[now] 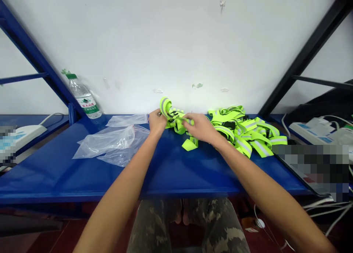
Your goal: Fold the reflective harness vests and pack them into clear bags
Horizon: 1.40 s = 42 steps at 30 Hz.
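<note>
— Forearms point(121, 190) come up from the bottom corners of the frame, above camouflage trousers point(187, 223). What are the hands doing?

— The left hand point(157, 122) is curled and closed on the left edge of a neon yellow-green reflective strap bundle point(172, 115), its fingertips partly hidden behind the straps. The right hand point(200, 128) pinches a strap of that bundle between thumb and fingers.

— Where does the bundle sit?

— Just above the middle of the frame, over the blue shelf point(55, 175), with one loop resting on the shelf below it. Black buckle pieces show among the straps. Just to the right lies a larger tangled pile of the same reflective straps point(245, 131).

— And toward the left?

— Clear plastic bags point(110, 146) lie flat on the shelf, beside the left hand. Farther left, against the white wall point(176, 39), stands a plastic water bottle point(84, 98) with a green cap.

— Far right?

— A white power strip point(317, 129) with cables plugged in, at the right edge of the frame.
</note>
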Available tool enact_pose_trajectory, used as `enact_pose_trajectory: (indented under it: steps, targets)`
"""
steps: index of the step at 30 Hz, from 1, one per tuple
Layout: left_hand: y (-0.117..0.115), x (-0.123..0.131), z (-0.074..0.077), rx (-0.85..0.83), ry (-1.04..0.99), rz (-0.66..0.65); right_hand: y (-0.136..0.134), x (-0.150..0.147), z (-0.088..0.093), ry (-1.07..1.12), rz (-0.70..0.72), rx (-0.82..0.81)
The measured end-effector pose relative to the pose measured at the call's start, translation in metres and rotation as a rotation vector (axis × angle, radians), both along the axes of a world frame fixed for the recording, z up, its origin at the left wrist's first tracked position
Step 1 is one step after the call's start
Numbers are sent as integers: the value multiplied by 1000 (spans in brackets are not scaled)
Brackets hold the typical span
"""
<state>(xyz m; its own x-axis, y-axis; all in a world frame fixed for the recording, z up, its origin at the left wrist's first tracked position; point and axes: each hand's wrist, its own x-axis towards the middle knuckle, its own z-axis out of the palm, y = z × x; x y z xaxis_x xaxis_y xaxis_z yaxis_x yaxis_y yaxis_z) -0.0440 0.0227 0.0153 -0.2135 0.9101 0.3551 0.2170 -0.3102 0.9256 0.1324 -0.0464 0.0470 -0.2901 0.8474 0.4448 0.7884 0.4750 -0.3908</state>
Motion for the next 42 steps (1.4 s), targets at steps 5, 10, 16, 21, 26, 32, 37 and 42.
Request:
enact_pose_trajectory:
  steps: [5, 10, 16, 21, 26, 32, 37, 42]
  targets:
    - [4, -3, -4, 162, 173, 158, 16, 39, 26, 104, 30, 351]
    - [1, -5, -7, 264, 319, 138, 26, 47, 41, 422, -76, 305]
    - [-17, 3, 1, 307, 590, -53, 44, 50, 48, 983, -18, -38]
    - [-26, 6, 9, 158, 617, -378, 39, 61, 61, 996, 73, -130]
    - [-21, 8, 11, 57, 472, -524, 18, 65, 76, 953, 226, -170]
    - [-23, 32, 9, 142, 476, -646, -1, 48, 89, 797, 405, -322]
    - [-10, 32, 19, 196, 639, -442, -23, 59, 96, 518, 492, -477]
    - [19, 7, 46, 230, 241, -160, -29, 100, 67, 280, 333, -454]
